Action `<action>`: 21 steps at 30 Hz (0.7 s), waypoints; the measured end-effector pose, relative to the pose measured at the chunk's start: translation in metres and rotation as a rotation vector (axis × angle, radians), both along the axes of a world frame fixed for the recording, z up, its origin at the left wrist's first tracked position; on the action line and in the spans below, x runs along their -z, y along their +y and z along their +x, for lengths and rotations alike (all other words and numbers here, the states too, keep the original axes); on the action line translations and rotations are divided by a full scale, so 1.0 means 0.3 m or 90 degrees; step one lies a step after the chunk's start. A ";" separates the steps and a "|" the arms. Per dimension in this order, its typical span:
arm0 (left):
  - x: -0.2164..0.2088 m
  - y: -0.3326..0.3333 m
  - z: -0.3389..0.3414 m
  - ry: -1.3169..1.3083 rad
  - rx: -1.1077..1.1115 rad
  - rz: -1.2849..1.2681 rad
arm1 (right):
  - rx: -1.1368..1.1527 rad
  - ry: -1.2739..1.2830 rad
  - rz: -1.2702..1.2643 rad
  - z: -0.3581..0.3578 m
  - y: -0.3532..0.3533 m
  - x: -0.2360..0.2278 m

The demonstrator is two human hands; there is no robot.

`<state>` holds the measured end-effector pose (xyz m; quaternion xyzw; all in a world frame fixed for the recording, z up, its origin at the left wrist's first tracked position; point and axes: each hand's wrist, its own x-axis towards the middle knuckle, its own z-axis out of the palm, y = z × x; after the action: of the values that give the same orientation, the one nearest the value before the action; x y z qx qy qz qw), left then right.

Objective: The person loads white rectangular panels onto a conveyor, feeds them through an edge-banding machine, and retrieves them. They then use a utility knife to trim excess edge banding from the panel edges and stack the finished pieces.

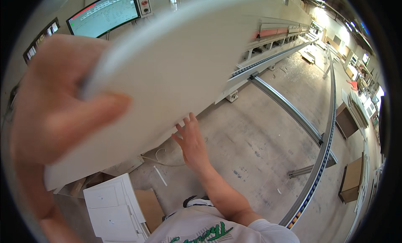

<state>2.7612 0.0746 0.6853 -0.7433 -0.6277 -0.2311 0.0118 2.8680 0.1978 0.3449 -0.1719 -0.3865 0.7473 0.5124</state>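
A large white panel [167,71] is tilted up across the middle of the view, slightly blurred. My left hand [63,101] is closed around its upper left edge, the thumb lying on the near face and the other fingers hidden behind. At the panel's lower edge is my right hand [192,144], with its fingers apart and the fingertips touching or just beside that edge. It does not grip the panel.
A long machine [280,31] runs away at the upper right. Roller rails [331,113] on a metal frame curve along the right. A monitor [104,15] stands behind the panel. White panels [113,205] are stacked lower left; brown boards [351,180] lie far right.
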 end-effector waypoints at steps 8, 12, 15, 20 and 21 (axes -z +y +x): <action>0.429 0.072 0.392 0.379 0.243 0.141 | -0.079 0.133 -0.055 0.167 0.128 0.125; 0.726 0.208 0.403 0.542 0.199 0.222 | -0.051 -0.040 0.010 0.273 0.093 0.183; 0.899 0.299 0.385 0.562 0.134 0.245 | -0.018 -0.201 0.120 0.328 0.075 0.166; 1.101 0.464 0.292 0.495 0.053 0.228 | 0.024 -0.372 0.260 0.316 0.100 0.152; 1.136 0.501 0.267 0.503 0.034 0.243 | 0.031 -0.387 0.268 0.293 0.122 0.161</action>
<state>2.8411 0.2249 0.3445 -0.7751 -0.5016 -0.0408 0.3820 2.9558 0.2345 0.2967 -0.2857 -0.6623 0.5540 0.4158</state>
